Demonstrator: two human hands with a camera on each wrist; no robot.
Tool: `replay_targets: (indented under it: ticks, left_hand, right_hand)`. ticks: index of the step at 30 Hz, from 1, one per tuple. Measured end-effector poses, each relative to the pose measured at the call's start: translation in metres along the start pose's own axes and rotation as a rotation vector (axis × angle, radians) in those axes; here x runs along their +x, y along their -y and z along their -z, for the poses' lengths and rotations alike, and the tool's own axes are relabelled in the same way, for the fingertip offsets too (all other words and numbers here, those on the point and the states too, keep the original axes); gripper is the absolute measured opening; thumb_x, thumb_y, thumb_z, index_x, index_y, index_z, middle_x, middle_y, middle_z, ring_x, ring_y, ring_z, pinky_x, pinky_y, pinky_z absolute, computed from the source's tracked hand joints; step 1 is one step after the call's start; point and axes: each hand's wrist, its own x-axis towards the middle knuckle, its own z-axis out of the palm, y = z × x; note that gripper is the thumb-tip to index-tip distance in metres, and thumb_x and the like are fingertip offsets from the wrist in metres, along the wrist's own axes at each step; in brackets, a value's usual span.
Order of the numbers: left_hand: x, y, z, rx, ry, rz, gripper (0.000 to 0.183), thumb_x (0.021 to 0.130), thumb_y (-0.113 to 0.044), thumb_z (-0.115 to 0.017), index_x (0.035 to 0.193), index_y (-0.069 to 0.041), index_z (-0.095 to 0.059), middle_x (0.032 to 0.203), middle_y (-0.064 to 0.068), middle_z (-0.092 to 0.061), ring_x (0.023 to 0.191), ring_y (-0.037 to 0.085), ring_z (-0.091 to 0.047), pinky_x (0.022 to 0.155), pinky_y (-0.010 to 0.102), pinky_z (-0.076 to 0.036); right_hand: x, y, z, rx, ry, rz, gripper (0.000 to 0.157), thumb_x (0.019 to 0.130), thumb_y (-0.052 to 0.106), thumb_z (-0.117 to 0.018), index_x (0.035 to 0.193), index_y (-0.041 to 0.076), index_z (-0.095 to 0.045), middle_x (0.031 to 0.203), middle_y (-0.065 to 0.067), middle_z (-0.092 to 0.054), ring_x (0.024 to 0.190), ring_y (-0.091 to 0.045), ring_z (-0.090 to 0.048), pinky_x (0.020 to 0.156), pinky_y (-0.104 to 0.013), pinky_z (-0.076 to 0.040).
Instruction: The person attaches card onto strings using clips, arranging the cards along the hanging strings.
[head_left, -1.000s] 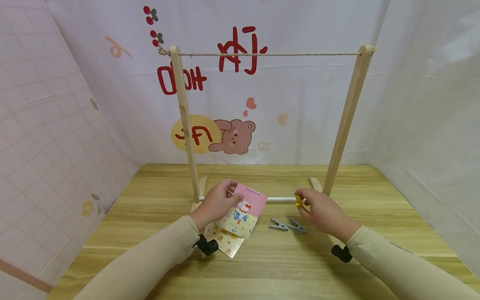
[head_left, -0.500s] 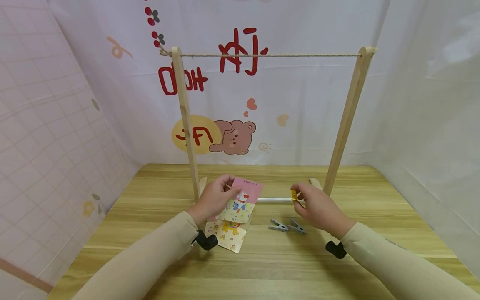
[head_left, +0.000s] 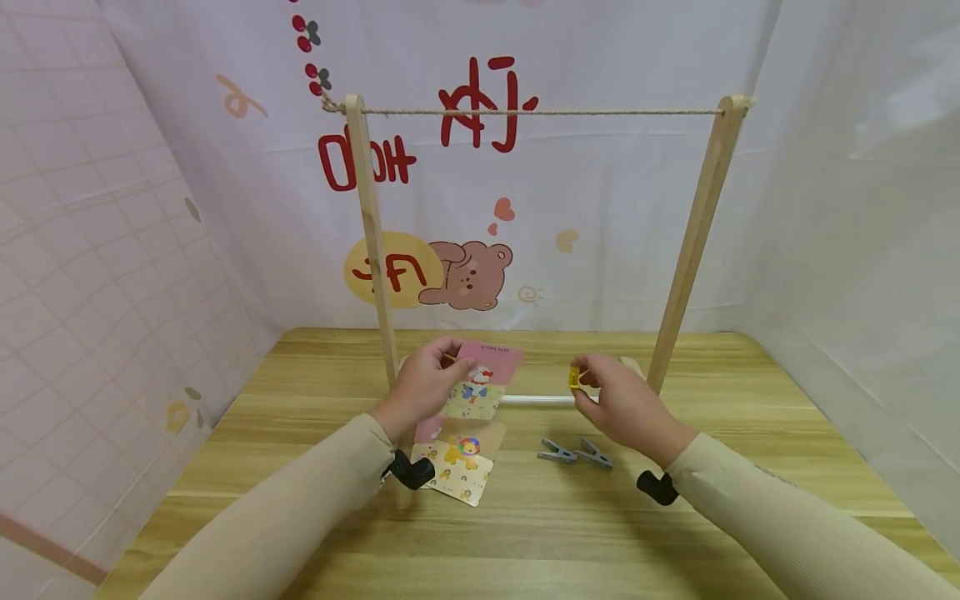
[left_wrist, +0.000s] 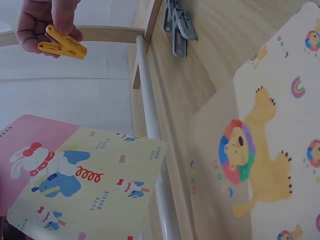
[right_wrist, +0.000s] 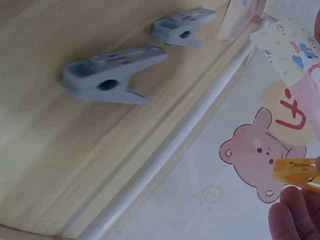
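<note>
Holding a pink-and-yellow card [head_left: 483, 387] in the left hand [head_left: 423, 387] and a yellow clothespin [head_left: 574, 377] in the right hand [head_left: 628, 410], over a wooden table [head_left: 525, 533]
Pinching the card near its upper left edge, right and lower edges free of the fingers; pinching the clothespin between thumb and fingers, to the right of the card, with open room between the two; showing, below the raised card, a lion card [head_left: 453, 475] on the table, with a strip of pink at its upper left; showing, nearer the body and between the hands, two gray clothespins [right_wrist: 82, 77] just beside each other, apart from both hands; showing, behind, a white rod [head_left: 540, 401] low between a left post [head_left: 371, 208] and a right post [head_left: 697, 242], with a rope [head_left: 570, 111] strung between their tops, well above both hands
</note>
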Motion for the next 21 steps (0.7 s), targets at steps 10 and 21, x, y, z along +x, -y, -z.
replay_targets:
  ticks: [10, 21]
  left_hand:
    - [0.007, -0.004, 0.008, 0.001, -0.054, -0.054, 0.012, 0.089, -0.038, -0.059, 0.090, -0.026, -0.059, 0.085, -0.004, -0.060, 0.078, 0.016, -0.055, 0.065, 0.031, -0.048]
    - [0.011, -0.006, 0.015, -0.020, -0.090, -0.048, 0.016, 0.089, -0.039, -0.059, 0.093, -0.024, -0.060, 0.086, -0.002, -0.059, 0.078, 0.017, -0.054, 0.067, 0.031, -0.048]
  right_hand:
    - [0.016, 0.010, 0.002, 0.000, -0.034, -0.001, 0.027, 0.082, 0.014, -0.066, 0.107, 0.011, -0.055, 0.097, -0.002, -0.060, 0.081, -0.014, -0.062, 0.070, -0.033, -0.054]
    - [0.033, 0.024, 0.005, 0.116, -0.056, -0.013, 0.029, 0.083, 0.014, -0.068, 0.108, 0.010, -0.055, 0.099, -0.003, -0.059, 0.082, -0.016, -0.060, 0.071, -0.034, -0.053]
